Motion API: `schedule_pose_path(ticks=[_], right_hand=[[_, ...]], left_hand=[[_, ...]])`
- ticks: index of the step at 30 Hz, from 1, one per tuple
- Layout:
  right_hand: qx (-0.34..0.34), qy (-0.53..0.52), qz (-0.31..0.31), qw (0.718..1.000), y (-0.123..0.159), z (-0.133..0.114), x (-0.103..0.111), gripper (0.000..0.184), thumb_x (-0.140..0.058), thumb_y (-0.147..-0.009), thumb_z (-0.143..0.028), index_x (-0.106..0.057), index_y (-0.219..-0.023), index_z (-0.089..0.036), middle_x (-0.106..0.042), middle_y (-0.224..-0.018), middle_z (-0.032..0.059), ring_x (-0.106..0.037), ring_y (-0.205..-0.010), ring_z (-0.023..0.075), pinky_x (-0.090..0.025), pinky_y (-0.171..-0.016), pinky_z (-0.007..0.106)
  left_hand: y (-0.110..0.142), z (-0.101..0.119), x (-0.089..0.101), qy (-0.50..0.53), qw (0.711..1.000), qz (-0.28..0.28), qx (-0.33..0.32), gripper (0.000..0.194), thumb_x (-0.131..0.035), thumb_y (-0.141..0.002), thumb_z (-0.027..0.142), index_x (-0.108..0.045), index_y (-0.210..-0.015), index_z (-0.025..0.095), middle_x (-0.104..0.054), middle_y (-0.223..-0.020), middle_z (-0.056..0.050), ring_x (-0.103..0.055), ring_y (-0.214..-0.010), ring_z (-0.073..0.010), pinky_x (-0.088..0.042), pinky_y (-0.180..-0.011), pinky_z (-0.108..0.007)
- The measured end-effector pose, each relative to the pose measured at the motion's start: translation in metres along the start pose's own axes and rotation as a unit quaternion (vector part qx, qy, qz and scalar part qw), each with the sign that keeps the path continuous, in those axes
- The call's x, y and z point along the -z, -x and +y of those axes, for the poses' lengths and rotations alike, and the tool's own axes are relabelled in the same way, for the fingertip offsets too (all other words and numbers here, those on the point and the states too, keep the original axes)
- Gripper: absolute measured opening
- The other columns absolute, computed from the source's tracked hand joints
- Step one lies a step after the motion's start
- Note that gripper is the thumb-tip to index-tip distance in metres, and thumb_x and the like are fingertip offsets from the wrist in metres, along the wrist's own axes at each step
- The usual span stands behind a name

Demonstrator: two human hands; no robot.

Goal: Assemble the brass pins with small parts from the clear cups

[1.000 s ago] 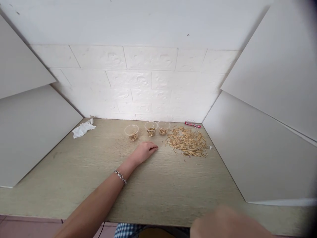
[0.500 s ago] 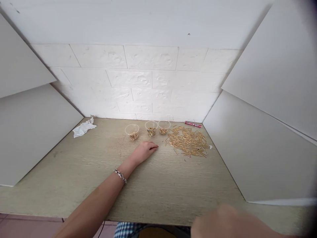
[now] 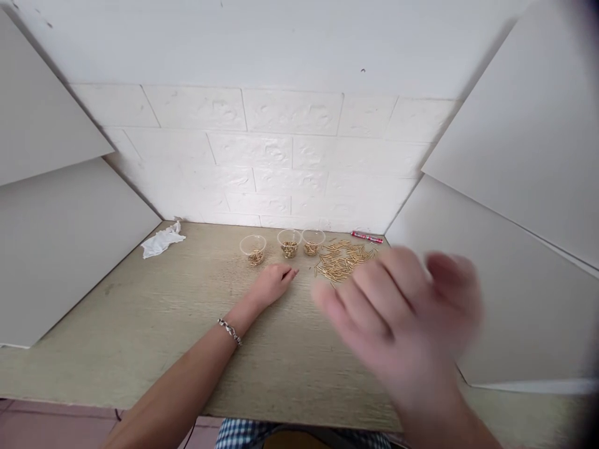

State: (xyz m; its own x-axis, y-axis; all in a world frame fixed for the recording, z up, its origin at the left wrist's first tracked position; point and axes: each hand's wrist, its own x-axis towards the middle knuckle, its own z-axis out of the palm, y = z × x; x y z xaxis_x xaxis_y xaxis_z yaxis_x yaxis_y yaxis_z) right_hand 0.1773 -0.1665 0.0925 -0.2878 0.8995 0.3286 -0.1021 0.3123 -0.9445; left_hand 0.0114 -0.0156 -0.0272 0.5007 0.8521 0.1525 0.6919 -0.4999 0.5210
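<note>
My left hand [image 3: 272,284] rests on the table [image 3: 299,355] in front of the clear plastic cups, wearing a chain bracelet [image 3: 229,332] at the wrist. Its fingers are closed together, and what they may hold is hidden. My right hand [image 3: 397,312] is raised above the table at the right, smeared by motion. Its fingers look bent, but their grip cannot be made out. Partly behind it lies a spread pile of thin gold-coloured metal pins [image 3: 341,260]. Small gold pieces lie in the left cup [image 3: 253,248], the middle cup [image 3: 289,242] and the right cup [image 3: 313,241].
A crumpled white tissue [image 3: 163,241] lies at the back left. A red printed tube-shaped packet [image 3: 367,237] is at the back right. White panels [image 3: 70,249] stand on both sides, with a white brick-pattern wall [image 3: 290,149] behind.
My right hand has risen from the lower edge to above the table, now covering part of the pin pile. My left hand stays in nearly the same place. The view has shifted slightly.
</note>
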Motion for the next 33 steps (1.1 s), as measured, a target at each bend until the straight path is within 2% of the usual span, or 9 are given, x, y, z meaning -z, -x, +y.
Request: schedule_pose_path(ticks=[3,4,6,9,11,13,17,21,33], right_hand=[[-0.015,0.164,0.161,0.973,-0.081,0.014,0.030,0.044,-0.007,-0.085,-0.039,-0.040,-0.061,-0.021,-0.039,-0.054,0.0004,-0.044,-0.056,0.0142,-0.040,-0.065,0.032],[-0.045,0.259,0.164,0.951,-0.100,0.025,0.041,0.038,-0.019,-0.084,-0.039,-0.046,-0.064,-0.020,-0.047,-0.061,0.0026,-0.049,-0.064,0.0151,-0.040,-0.066,0.030],[-0.105,0.431,0.133,0.886,-0.127,0.052,0.061,0.027,-0.038,-0.078,-0.034,-0.057,-0.071,-0.017,-0.059,-0.082,0.0065,-0.053,-0.082,0.0185,-0.040,-0.072,0.029],[-0.166,0.618,0.029,0.768,-0.150,0.088,0.075,0.023,-0.045,-0.076,-0.023,-0.065,-0.077,-0.014,-0.061,-0.100,0.0115,-0.053,-0.097,0.0240,-0.039,-0.080,0.032],[-0.212,0.685,-0.022,0.697,-0.163,0.103,0.075,0.025,-0.046,-0.077,-0.020,-0.066,-0.090,-0.013,-0.059,-0.108,0.0143,-0.050,-0.106,0.0268,-0.038,-0.083,0.035],[-0.255,0.703,-0.054,0.662,-0.175,0.111,0.072,0.029,-0.053,-0.076,-0.024,-0.064,-0.101,-0.013,-0.059,-0.111,0.0163,-0.049,-0.110,0.0278,-0.039,-0.085,0.037],[-0.320,0.698,-0.098,0.633,-0.193,0.121,0.068,0.054,-0.074,-0.059,-0.032,-0.062,-0.108,-0.012,-0.060,-0.111,0.0184,-0.052,-0.106,0.0310,-0.040,-0.086,0.040],[-0.347,0.701,-0.120,0.611,-0.198,0.129,0.069,0.058,-0.075,-0.058,-0.030,-0.060,-0.111,-0.012,-0.058,-0.116,0.0178,-0.053,-0.107,0.0301,-0.039,-0.089,0.042],[-0.277,0.678,-0.091,0.675,-0.185,0.128,0.075,0.036,-0.052,-0.074,-0.020,-0.062,-0.107,-0.009,-0.062,-0.108,0.0191,-0.059,-0.098,0.0255,-0.044,-0.075,0.029]], left_hand=[[-0.001,0.000,-0.001,0.016,1.000,0.017,0.009,0.036,-0.036,-0.086,0.036,-0.058,-0.066,0.015,-0.059,-0.066,-0.003,-0.050,-0.063,-0.0137,-0.039,-0.064,-0.027],[-0.002,-0.001,-0.001,0.025,0.999,0.020,0.014,0.034,-0.038,-0.086,0.035,-0.058,-0.067,0.015,-0.059,-0.067,-0.003,-0.051,-0.064,-0.0137,-0.039,-0.064,-0.027],[-0.003,-0.002,-0.002,0.049,0.998,0.020,0.021,0.029,-0.041,-0.083,0.034,-0.060,-0.072,0.016,-0.061,-0.070,-0.003,-0.052,-0.066,-0.0138,-0.039,-0.064,-0.026],[-0.004,-0.004,-0.003,0.075,0.996,0.027,0.028,0.022,-0.046,-0.079,0.030,-0.062,-0.076,0.016,-0.063,-0.074,-0.003,-0.054,-0.068,-0.0140,-0.041,-0.065,-0.026],[-0.004,-0.005,-0.003,0.079,0.996,0.031,0.029,0.020,-0.048,-0.078,0.029,-0.063,-0.078,0.016,-0.064,-0.075,-0.003,-0.054,-0.069,-0.0141,-0.042,-0.066,-0.026],[-0.004,-0.005,-0.003,0.077,0.996,0.028,0.025,0.020,-0.047,-0.078,0.028,-0.064,-0.079,0.016,-0.064,-0.076,-0.003,-0.055,-0.069,-0.0143,-0.042,-0.067,-0.027],[-0.003,-0.006,-0.003,0.072,0.997,0.022,0.010,0.022,-0.046,-0.080,0.029,-0.064,-0.080,0.017,-0.065,-0.078,-0.003,-0.055,-0.070,-0.0143,-0.042,-0.066,-0.027],[-0.002,-0.007,-0.004,0.068,0.997,0.019,-0.005,0.022,-0.046,-0.081,0.029,-0.064,-0.080,0.017,-0.064,-0.078,-0.003,-0.055,-0.070,-0.0141,-0.041,-0.066,-0.026],[-0.002,-0.006,-0.005,0.070,0.997,0.010,0.000,0.026,-0.043,-0.081,0.031,-0.064,-0.078,0.016,-0.064,-0.076,-0.004,-0.054,-0.068,-0.0141,-0.039,-0.063,-0.026]])
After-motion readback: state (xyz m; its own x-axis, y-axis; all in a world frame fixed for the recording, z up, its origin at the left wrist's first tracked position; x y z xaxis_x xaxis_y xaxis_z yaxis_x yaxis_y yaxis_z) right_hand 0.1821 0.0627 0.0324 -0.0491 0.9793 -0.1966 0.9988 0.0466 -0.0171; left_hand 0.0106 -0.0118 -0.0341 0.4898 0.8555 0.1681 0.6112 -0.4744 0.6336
